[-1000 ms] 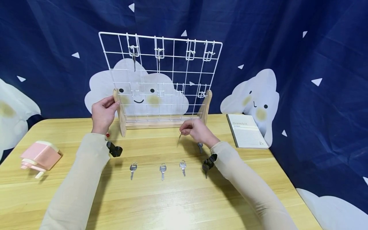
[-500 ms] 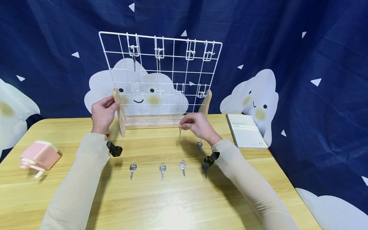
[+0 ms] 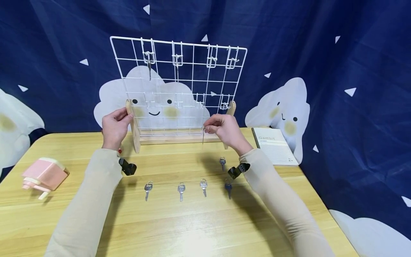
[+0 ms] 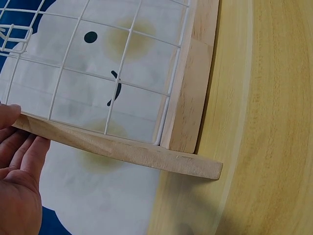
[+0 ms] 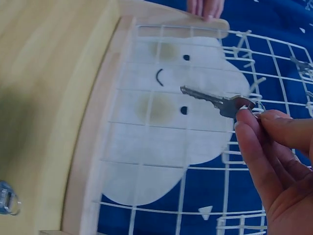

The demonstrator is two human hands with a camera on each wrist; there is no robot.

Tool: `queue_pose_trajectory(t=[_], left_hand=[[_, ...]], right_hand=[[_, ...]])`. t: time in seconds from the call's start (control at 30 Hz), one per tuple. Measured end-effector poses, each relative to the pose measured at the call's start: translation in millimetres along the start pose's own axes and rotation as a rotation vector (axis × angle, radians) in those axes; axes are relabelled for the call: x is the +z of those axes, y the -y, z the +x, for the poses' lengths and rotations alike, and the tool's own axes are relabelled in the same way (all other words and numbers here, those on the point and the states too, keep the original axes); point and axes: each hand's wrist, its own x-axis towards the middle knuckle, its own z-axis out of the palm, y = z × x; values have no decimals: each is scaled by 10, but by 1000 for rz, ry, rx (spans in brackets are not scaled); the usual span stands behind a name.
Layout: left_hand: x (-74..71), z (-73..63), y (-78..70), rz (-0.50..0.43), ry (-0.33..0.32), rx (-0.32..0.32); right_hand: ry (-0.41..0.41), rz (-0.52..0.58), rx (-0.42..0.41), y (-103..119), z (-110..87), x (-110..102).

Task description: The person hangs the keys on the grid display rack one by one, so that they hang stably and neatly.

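Observation:
My right hand [image 3: 224,130] pinches a key [image 5: 222,104] by its ring, and the blade hangs down in front of the lower right of the white wire grid rack [image 3: 192,81]. My left hand [image 3: 115,126] grips the top of the rack's left wooden upright [image 4: 122,149], thumb on one side and fingers on the other. Two keys hang from the upper left hooks, one key [image 3: 149,67] on the first and another key [image 3: 177,69] on the second. The two upper right hooks [image 3: 212,61] carry none. Below them, a lower right hook [image 3: 224,103] sits close above my right hand.
Several keys lie on the wooden table, among them a key [image 3: 181,191] in the middle and a key [image 3: 223,163] below my right hand. A notebook [image 3: 276,146] lies at the right, a pink house-shaped box [image 3: 46,173] at the left. A dark blue curtain [image 3: 276,32] hangs behind.
My right hand has risen and shifted slightly right with the pinched key, from over the table up to the rack's lower right. My left hand stays on the upright.

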Motion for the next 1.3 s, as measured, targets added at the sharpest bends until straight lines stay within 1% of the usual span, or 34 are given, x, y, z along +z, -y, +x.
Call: queue_pose_trajectory(t=[0.2, 0.37, 0.67, 0.93, 1.13, 1.3], left_hand=[[10, 10, 14, -22, 3, 5], [7, 15, 22, -16, -22, 7], [8, 8, 18, 1, -13, 2], [9, 2, 21, -3, -16, 6], [7, -6, 27, -14, -20, 2], [9, -12, 19, -18, -16, -2]], right_hand=[[-31, 24, -11, 133, 53, -81], [-44, 49, -12, 235, 94, -140], [-122, 64, -33, 388, 183, -299], [-217, 103, -70, 589, 290, -424], [-291, 137, -106, 736, 411, -483], [-364, 181, -102, 852, 522, -547]])
